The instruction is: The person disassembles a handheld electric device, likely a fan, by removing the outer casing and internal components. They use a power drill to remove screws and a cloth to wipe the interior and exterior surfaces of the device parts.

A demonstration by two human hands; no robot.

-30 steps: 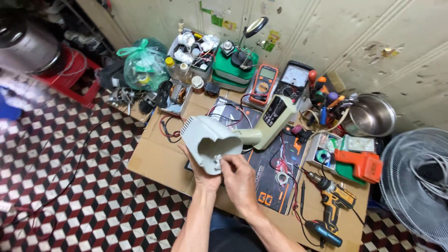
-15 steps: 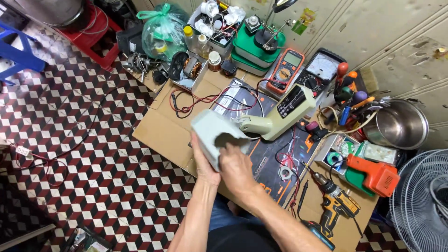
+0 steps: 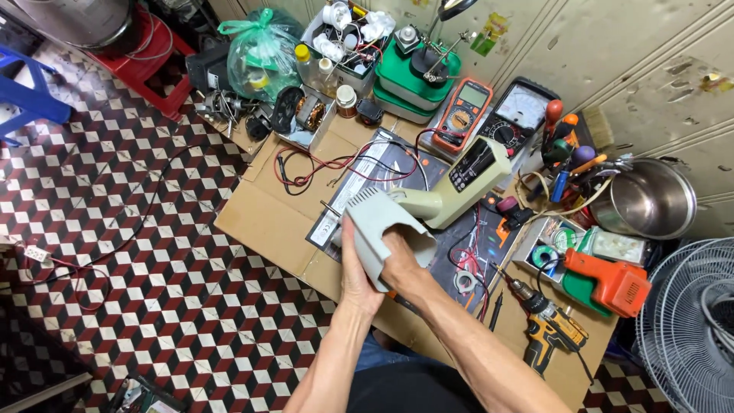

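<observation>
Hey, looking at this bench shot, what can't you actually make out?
Head view only:
- Right hand: fingers tucked inside the grey plastic housing, so the grip is hidden.
- Housing interior: faces away.
- Standing fan: cut off by the right edge.
- Green bag: contents blurred by plastic.
- Left hand: palm hidden against housing.

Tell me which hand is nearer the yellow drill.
Right. The right hand, inside the grey housing, is on the side toward the drill; the left hand grips the housing's far side.

An orange multimeter (image 3: pixel 461 116) with a grey screen sits beside a black analogue meter (image 3: pixel 514 115) (white dial face), near the wall.
</observation>
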